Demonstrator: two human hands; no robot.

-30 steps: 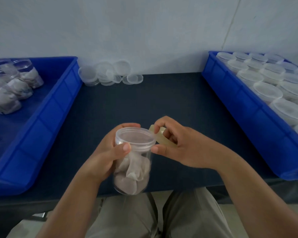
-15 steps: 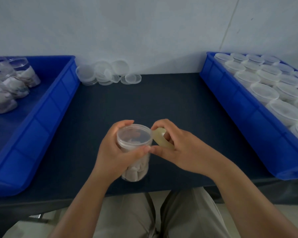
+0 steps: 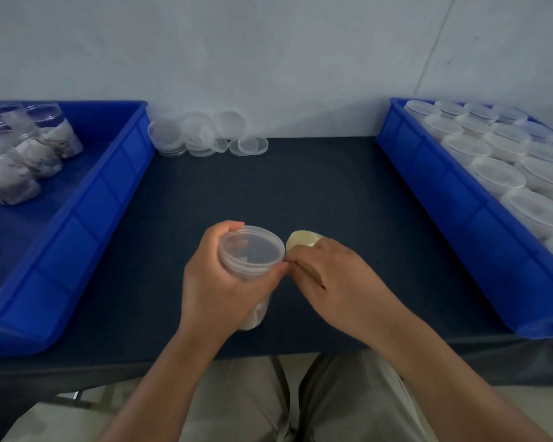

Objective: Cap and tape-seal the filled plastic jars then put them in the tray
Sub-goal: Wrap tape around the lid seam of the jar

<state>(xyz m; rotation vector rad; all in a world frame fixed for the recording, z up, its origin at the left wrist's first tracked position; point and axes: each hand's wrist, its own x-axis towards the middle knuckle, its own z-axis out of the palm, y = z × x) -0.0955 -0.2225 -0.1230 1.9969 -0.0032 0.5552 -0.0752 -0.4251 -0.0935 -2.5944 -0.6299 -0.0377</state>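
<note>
A clear plastic jar with a clear lid and pale filling stands over the dark table, near the front edge. My left hand grips it around the body, thumb at the lid's rim. My right hand holds a roll of yellowish tape right beside the jar, its thumb and fingertip meeting the lid's rim next to my left thumb. The blue tray on the right holds several capped jars. The blue tray on the left holds several filled jars without lids.
A heap of loose clear lids lies at the back of the dark table against the white wall. My knees show below the table's front edge.
The jar went from tilted towards me to more upright and further onto the table. My right hand with the tape roll closed in on the lid's rim.
</note>
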